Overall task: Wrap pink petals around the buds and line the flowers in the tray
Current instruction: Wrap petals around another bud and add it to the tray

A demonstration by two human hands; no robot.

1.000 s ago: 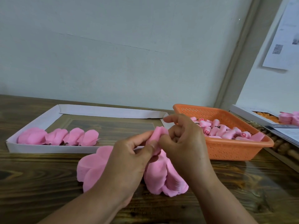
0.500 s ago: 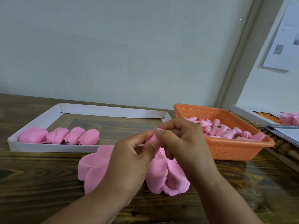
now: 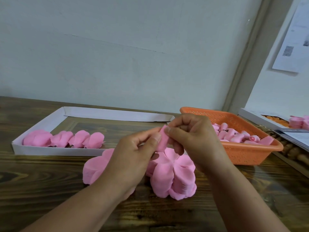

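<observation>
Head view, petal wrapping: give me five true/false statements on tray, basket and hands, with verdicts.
1. Finished pink flowers lie in a row in the white tray. True.
2. The orange basket is empty. False: it holds pink buds.
3. Both the left hand and the right hand pinch one pink petal piece. True.
4. The tray is full from end to end. False: the flowers fill only its left near part.
5. The loose petal stacks lie inside the basket. False: they lie on the wooden table, below the hands.
</observation>
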